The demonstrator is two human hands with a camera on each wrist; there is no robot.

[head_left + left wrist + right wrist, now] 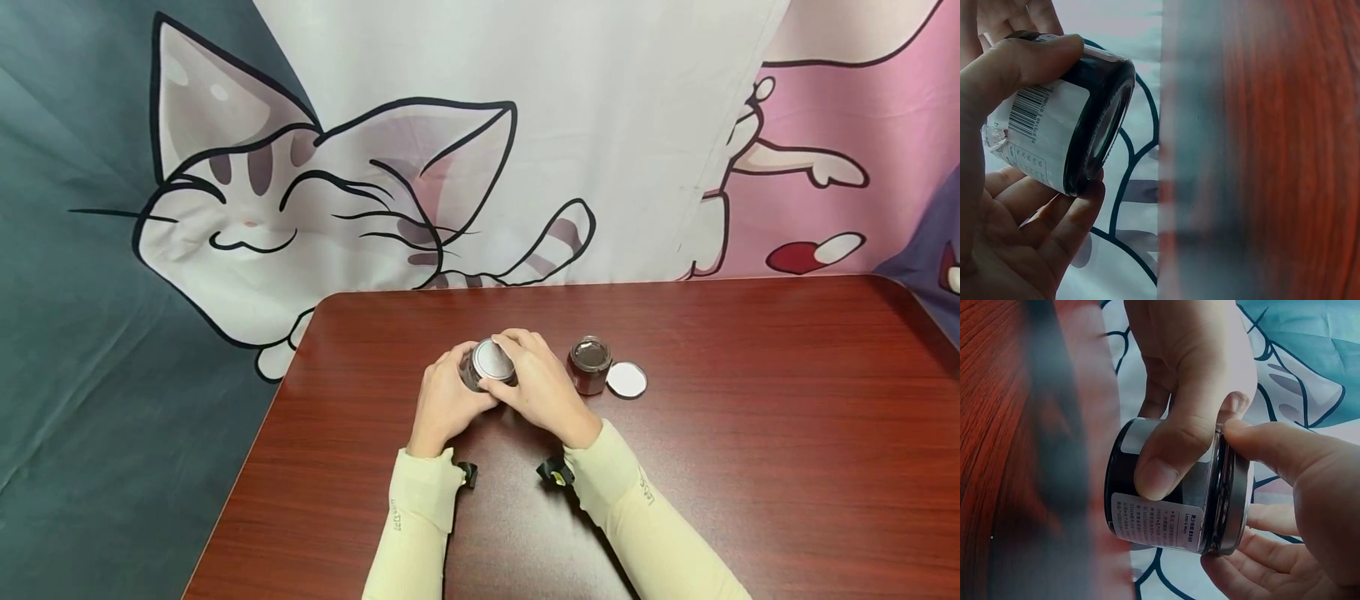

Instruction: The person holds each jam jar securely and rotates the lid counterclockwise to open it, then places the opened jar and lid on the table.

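A dark glass jar with a printed label (1157,519) is held up off the table between both hands. My left hand (444,398) grips the jar's body, its thumb along one side and its fingers round the other. At the top, my right hand (538,385) pinches the rim of the silver lid (492,360) between thumb and fingers. In the left wrist view the jar (1047,125) shows a barcode label and its round glass base. The lid sits on the jar; how tightly, I cannot tell.
Right of the hands stands a second dark jar (589,367) with its top uncovered. A round white-faced lid (627,380) lies beside it on the reddish-brown wooden table (750,467). A cartoon-cat curtain (360,192) hangs behind the table's far edge.
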